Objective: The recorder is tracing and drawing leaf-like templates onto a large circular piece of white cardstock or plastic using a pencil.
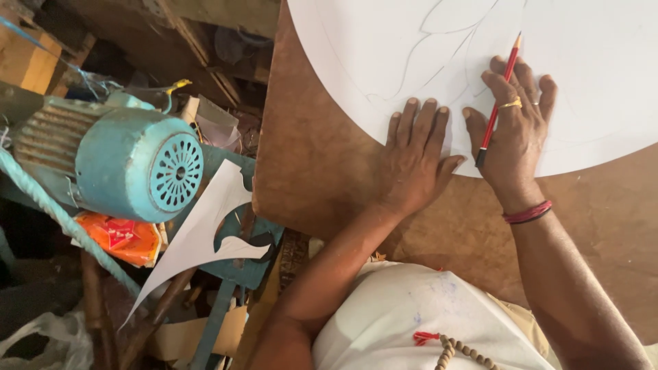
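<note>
We're in a cluttered workshop here: a blue electric motor (137,161) sits beside the worn brown desk (315,157), with wooden planks (27,58) behind the motor and cut white scraps (199,233) below it.

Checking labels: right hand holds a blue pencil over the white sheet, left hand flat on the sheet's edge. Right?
Not quite. The head view shows the pencil is red, not blue. The rest stands: the right hand holds it over the white sheet, and the left hand lies flat on the sheet's edge.
</note>
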